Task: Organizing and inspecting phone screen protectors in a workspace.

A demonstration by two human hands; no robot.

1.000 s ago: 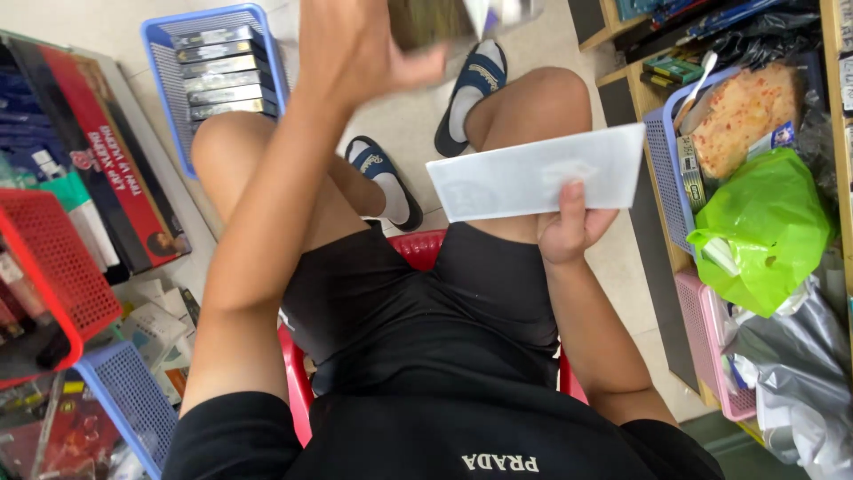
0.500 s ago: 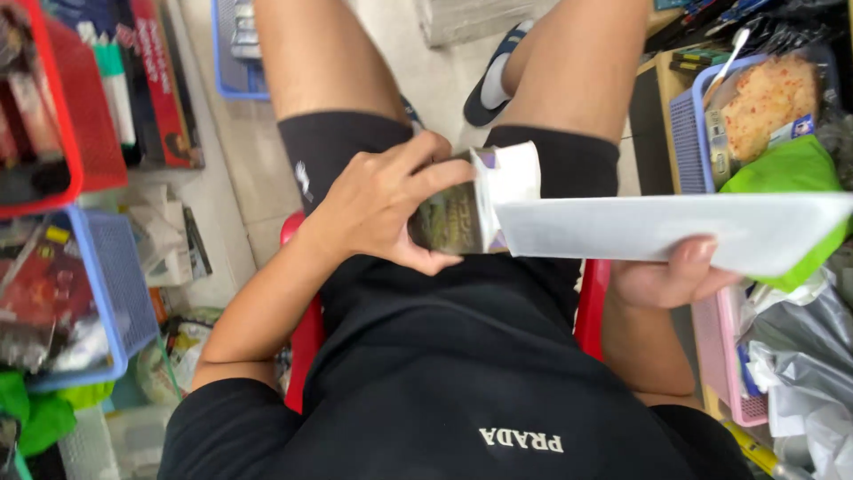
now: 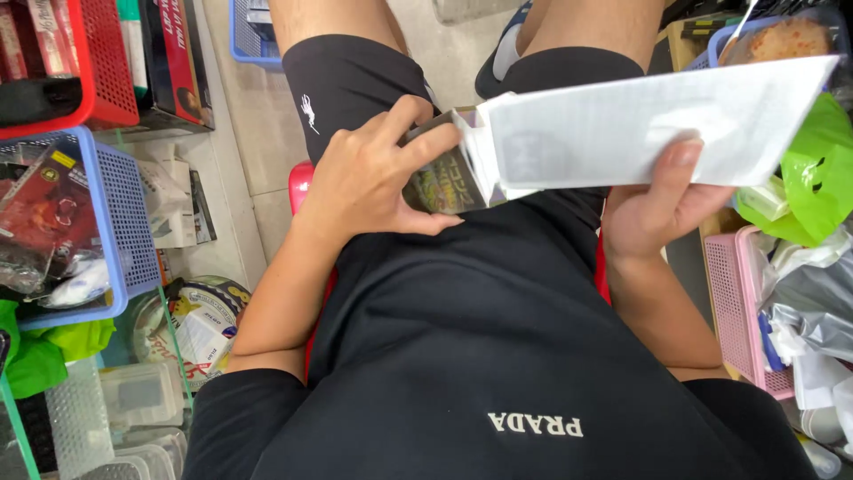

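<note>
White envelope meets a small card pack

White padded envelope, upper right of the frame, is pinched by the right hand at its lower edge. Compared with a moment ago, the left hand has brought the dark card pack up to the envelope's open mouth at centre, fingers clamped around it; pack and envelope now touch.

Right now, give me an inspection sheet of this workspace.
Surface: the lap in black shorts; pale floor beneath.
Job's things: small dark printed pack at the mouth of a white envelope.
Clutter: blue basket, red basket, pink basket, green bag.
Hands: left hand grips the pack; right hand holds the envelope, thumb on top.
Cables: nothing seen.
Surroundings: red stool, tape roll.
</note>
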